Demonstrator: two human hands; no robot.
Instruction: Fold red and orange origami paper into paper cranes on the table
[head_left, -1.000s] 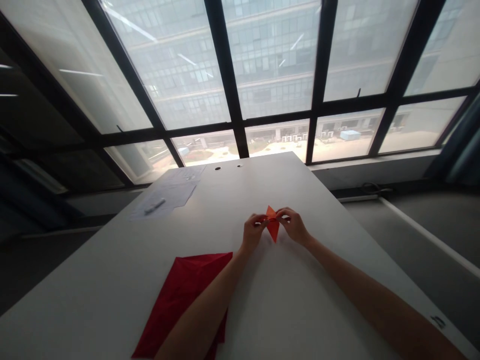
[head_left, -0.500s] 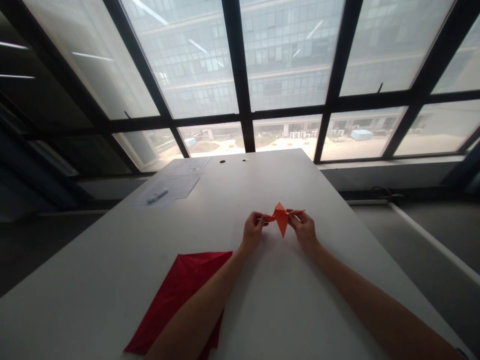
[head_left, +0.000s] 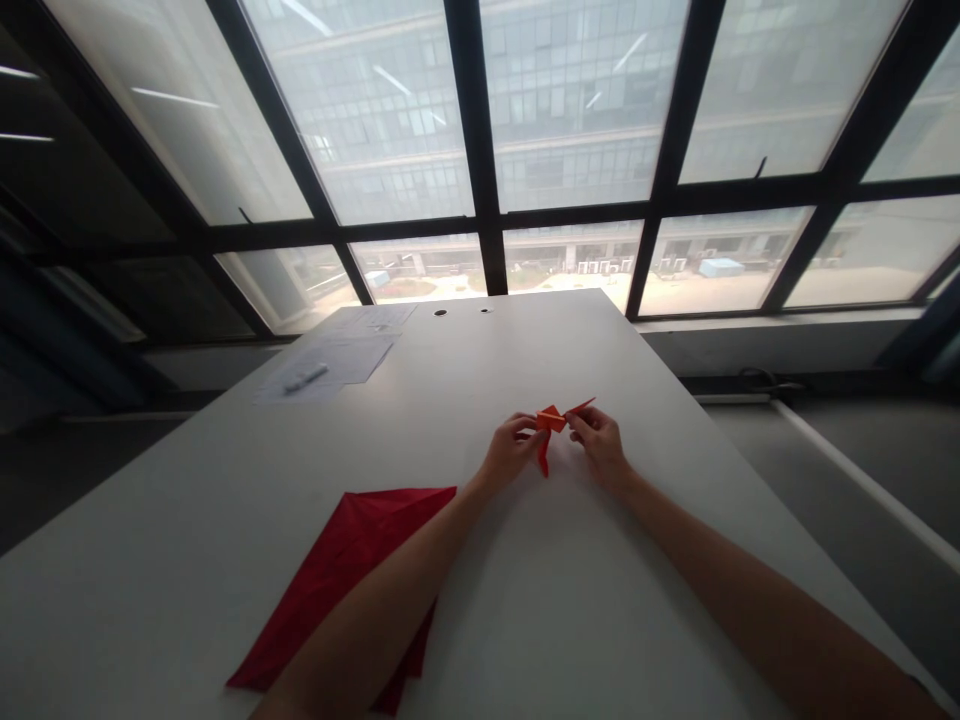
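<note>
Between my two hands is a small folded orange paper figure (head_left: 551, 420), held just over the white table (head_left: 517, 360). My left hand (head_left: 513, 446) pinches its left side, thumb in front, and partly hides it. A narrow red-orange point hangs down beside that thumb. On the other side, my right hand (head_left: 598, 442) grips the base of a thin pointed flap, which sticks out up and to the right past the fingers. A large red folded paper (head_left: 360, 550) lies under my left forearm, which covers part of it.
White printed sheets (head_left: 352, 360) lie at the table's far left, a pen-like object (head_left: 306, 378) on top of them. Two cable holes (head_left: 440, 313) show near the far edge. Beyond stand dark-framed windows (head_left: 491, 215). A pale pipe (head_left: 862, 485) runs along the floor at right.
The paper figure has turned in my hands: its wide front point no longer faces me. My left hand has moved closer in on its body, and the right-hand flap now tilts upward.
</note>
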